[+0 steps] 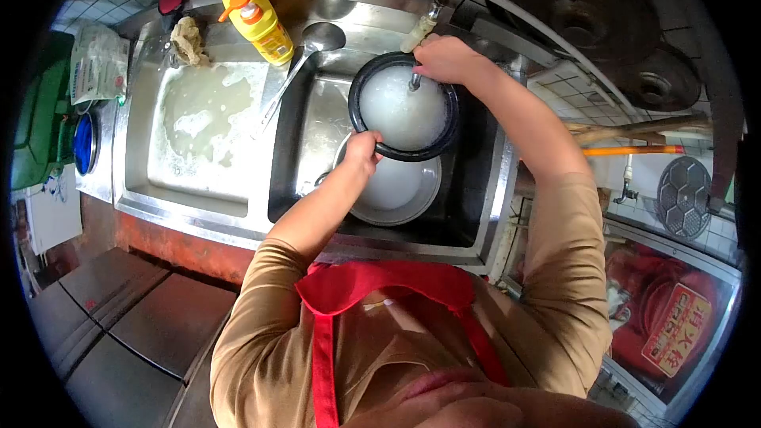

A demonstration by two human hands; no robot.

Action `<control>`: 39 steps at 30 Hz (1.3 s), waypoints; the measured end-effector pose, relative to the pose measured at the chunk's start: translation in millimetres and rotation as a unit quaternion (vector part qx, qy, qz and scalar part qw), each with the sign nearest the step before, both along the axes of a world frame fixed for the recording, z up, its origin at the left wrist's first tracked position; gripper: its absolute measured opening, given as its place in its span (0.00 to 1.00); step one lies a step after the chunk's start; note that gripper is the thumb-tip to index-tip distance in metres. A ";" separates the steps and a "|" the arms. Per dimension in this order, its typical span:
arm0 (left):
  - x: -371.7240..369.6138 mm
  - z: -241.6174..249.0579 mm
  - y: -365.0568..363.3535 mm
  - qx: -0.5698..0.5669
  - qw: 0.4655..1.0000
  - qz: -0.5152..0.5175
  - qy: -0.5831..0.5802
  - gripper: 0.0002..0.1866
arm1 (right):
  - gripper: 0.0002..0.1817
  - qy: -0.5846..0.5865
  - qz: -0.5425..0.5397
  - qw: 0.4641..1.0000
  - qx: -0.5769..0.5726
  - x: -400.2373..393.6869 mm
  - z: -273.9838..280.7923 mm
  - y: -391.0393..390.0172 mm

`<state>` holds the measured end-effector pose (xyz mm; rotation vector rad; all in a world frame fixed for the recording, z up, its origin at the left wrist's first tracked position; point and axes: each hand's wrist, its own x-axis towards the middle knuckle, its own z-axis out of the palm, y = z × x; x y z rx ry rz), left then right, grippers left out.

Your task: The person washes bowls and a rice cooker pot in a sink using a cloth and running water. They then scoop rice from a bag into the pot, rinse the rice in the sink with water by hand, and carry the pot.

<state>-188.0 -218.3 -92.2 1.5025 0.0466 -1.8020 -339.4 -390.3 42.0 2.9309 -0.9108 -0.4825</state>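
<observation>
My left hand [362,152] grips the near-left rim of a black bowl [420,154], which I hold under the tap over the right sink basin. Cloudy, whitish water with foam fills much of this bowl. My right hand [445,59] is closed around the faucet [422,30], and its spout end shows just below my fingers, above the water. Partly hidden beneath the black bowl, a second, lighter bowl [433,200] with cloudy liquid sits in the basin. Some of my right fingers are out of sight behind the hand.
Foamy water stands in the left basin [139,135]. On the divider lie a metal ladle [323,36] and a yellow detergent bottle [258,20] with an orange cap. A crumpled beige cloth [188,41] is at the back left. A hydrant cabinet [674,317] stands right.
</observation>
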 end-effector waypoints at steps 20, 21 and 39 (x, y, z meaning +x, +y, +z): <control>-3.9 -0.8 -1.4 -0.012 0.999 0.037 -0.013 0.05 | 0.24 -0.122 -0.442 0.888 -0.032 33.0 -33.0 50.2; -5.1 -2.0 -1.2 -0.005 0.999 0.041 -0.015 0.05 | 0.25 -0.127 -0.459 0.879 -0.033 35.4 -34.9 50.2; 13.1 8.0 22.2 -0.057 0.998 0.020 -0.010 0.20 | 0.23 -0.617 -0.538 0.458 0.347 -75.4 -127.7 111.2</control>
